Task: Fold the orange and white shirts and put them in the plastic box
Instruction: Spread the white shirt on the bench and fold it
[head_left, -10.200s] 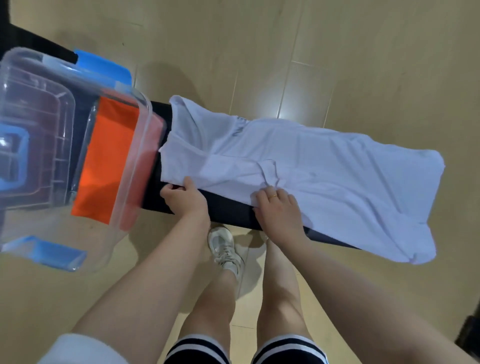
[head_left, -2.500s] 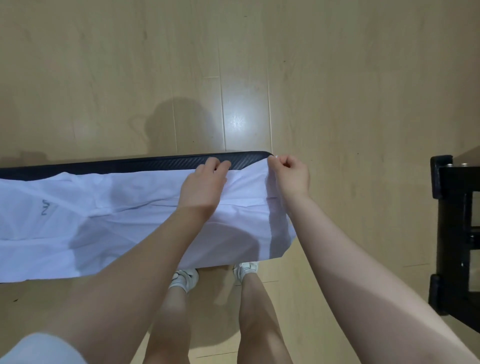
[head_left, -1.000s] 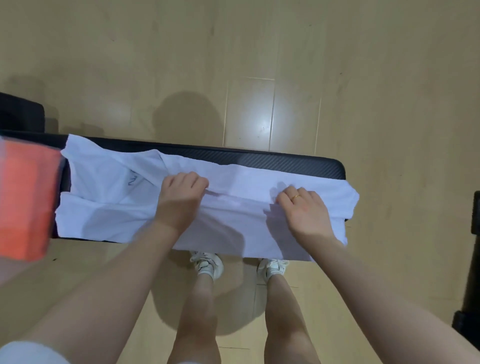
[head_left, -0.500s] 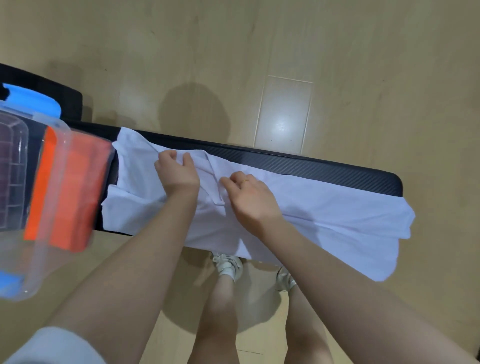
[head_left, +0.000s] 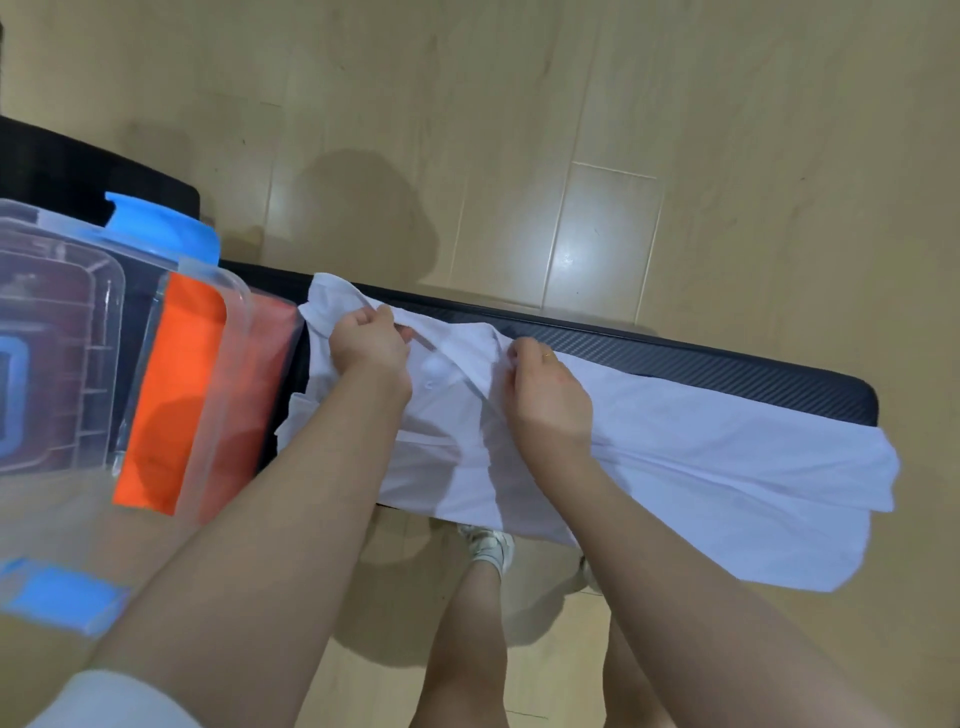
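Note:
The white shirt (head_left: 701, 441) lies lengthwise along a narrow black bench (head_left: 727, 358), its hem hanging off the right end. My left hand (head_left: 366, 343) pinches the collar end of the shirt near the bench's left part. My right hand (head_left: 545, 389) grips the cloth a little to the right, fingers curled into the fabric. The clear plastic box (head_left: 218, 291) with blue latches stands at the left, and the folded orange shirt (head_left: 171, 395) lies inside it against the near wall.
Light wooden floor (head_left: 571, 130) surrounds the bench. A black object (head_left: 78, 171) sits behind the box at the far left. My legs and white shoes (head_left: 488, 545) stand under the bench's near edge. The box's blue latch (head_left: 62, 597) juts out at the lower left.
Both hands have shifted left along the shirt from the hem end to the collar end and have taken hold of the cloth. The view has swung left, bringing the box into sight.

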